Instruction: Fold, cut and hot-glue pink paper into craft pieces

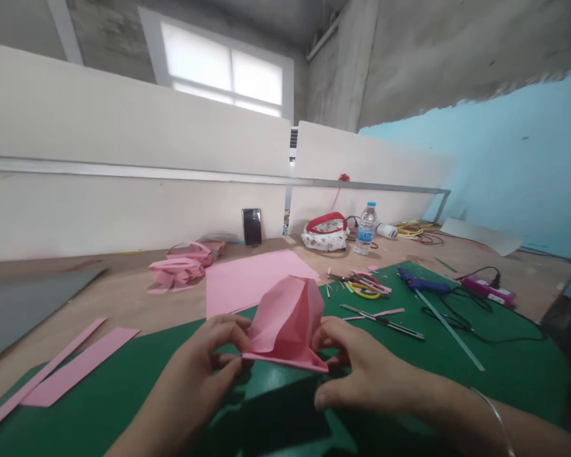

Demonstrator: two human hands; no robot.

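Pink folded paper [288, 320], open green mat [457, 374] all round; long bottom edge runs left-right, peak up; left hand [209, 358] and right hand [361, 368] each grip a corner tight.

Both hands pinch a folded pink paper shape [289, 324] above the green mat [124, 393]: the left hand [204, 362] at its left edge, the right hand [361, 368] at its right corner. Pink paper strips [76, 368] lie left; scissors [364, 285] and a glue gun [421, 282] lie right on the surface [124, 298].

Pink folded paper [289, 320], puffed, above green mat [457, 374]
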